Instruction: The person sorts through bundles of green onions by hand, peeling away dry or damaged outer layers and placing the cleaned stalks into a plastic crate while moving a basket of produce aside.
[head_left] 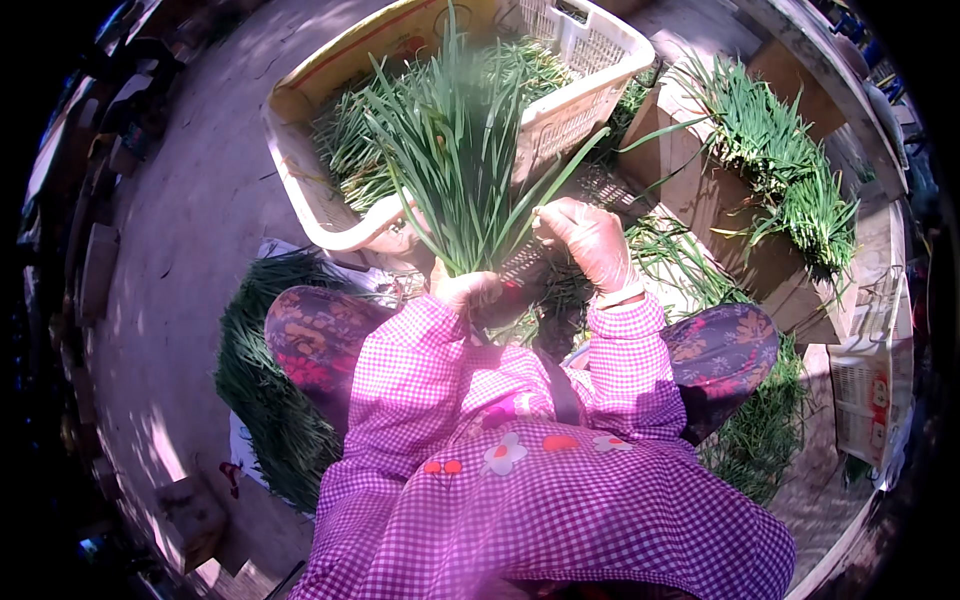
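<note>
My left hand (465, 288), in a thin see-through glove, is closed round the lower end of a bunch of long green chives (455, 170). Their leaves fan upward and away from me, in front of the crate. To the right of the bunch is my right hand (590, 243), also gloved, with its fingers pinched together at a chive leaf that leans out to the right. The fingertips partly hide the pinched spot. Beyond both hands stands a pale plastic crate (300, 195) holding more chives (350, 140).
At the right, trimmed chive bunches (770, 140) lie on a wooden board (675, 140). A large chive heap (265, 370) rests on a sheet by my left knee. Loose chives (760, 440) lie beyond my right knee, near a white basket (865, 400). A block (190, 515) stands lower left.
</note>
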